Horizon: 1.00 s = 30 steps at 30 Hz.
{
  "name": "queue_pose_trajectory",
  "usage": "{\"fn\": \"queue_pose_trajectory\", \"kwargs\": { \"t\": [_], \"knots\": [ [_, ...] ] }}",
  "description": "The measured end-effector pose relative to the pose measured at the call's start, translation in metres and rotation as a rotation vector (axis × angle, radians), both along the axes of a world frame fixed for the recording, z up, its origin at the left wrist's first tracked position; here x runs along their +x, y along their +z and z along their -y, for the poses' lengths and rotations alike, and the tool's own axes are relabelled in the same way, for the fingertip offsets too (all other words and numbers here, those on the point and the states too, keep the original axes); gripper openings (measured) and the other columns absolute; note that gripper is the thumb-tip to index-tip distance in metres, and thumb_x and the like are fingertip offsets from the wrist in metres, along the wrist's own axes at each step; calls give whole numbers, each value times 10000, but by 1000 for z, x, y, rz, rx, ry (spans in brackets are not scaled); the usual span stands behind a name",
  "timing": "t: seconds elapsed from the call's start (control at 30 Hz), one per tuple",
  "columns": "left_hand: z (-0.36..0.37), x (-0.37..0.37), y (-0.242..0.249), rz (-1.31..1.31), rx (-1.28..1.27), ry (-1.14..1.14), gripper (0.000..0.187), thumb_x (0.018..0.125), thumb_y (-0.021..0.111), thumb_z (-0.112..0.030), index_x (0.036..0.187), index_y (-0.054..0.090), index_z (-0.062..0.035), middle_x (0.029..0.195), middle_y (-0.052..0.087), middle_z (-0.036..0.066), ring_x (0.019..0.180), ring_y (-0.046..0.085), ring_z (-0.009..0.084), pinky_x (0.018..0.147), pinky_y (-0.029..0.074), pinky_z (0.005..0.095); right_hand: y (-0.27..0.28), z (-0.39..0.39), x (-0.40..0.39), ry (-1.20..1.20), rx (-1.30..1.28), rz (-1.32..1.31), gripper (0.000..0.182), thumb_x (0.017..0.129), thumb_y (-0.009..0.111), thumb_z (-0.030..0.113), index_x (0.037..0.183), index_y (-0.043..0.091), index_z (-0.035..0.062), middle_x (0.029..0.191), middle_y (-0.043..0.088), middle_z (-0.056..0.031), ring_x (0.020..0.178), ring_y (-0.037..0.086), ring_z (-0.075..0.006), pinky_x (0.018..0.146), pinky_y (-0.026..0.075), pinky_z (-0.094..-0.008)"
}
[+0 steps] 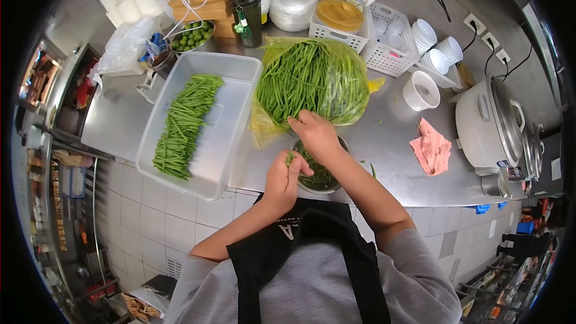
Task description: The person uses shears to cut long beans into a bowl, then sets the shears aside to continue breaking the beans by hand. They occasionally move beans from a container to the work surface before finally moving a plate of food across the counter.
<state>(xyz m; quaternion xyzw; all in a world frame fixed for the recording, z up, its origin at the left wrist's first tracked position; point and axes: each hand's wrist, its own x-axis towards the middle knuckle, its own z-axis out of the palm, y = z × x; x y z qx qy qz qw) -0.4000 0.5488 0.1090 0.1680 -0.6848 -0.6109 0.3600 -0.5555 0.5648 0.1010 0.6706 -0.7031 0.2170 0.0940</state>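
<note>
My left hand [285, 180] is closed around a few green beans [289, 159], whose tips poke out above the fingers. My right hand [315, 135] pinches at the near edge of a large heap of long green beans [294, 78] in an open yellow plastic bag [351, 93]. Partly hidden below both hands is a round metal bowl [327, 191] with small green pieces inside. To the left, a clear plastic tub [219, 144] holds a long row of green beans [187, 126] laid side by side.
A pink cloth [431, 147], a white plastic tub [421, 91] and a large cooker [489, 120] stand to the right on the steel counter [384, 144]. White baskets [387, 54], a dark tumbler [246, 18] and a bowl of small green limes [192, 37] line the back.
</note>
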Motion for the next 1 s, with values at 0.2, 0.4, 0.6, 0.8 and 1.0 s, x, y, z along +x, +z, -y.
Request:
{"fn": "queue_pose_trajectory", "kwargs": {
  "t": [0.2,0.4,0.6,0.8,1.0],
  "knots": [
    [26,4,-14,131,178,138,216,984,356,-202,992,450,-8,726,473,30,534,493,73,481,410,220,22,-9,4,66,-66,-1,352,659,568,9,1007,618,24,849,563,-88,791,588,-253,672,490,-342],
    [37,-14,5,103,-330,90,216,948,454,-222,960,484,-8,818,534,139,742,558,286,651,445,356,66,-52,28,124,-228,223,430,643,574,-63,1062,615,21,950,620,-108,823,612,-270,687,498,-337],
    [21,-10,11,260,-305,-84,225,894,545,-195,952,496,17,849,538,191,814,538,380,708,434,386,48,-75,15,34,-184,84,418,662,572,-14,1080,582,-11,957,598,-118,825,598,-259,692,488,-339],
    [11,-13,-5,306,-246,-99,246,907,518,-195,983,450,29,891,525,235,845,520,412,722,420,427,30,-79,21,-87,-121,205,217,802,524,-23,1009,581,8,889,597,-119,739,600,-256,649,501,-341],
    [5,-13,-5,320,-189,-110,281,947,443,-235,1004,397,36,867,513,245,828,519,419,707,418,427,26,-73,24,-248,-90,1400,123,892,519,59,976,577,-11,849,553,-72,654,548,-107,575,464,-235]
  ]
}}
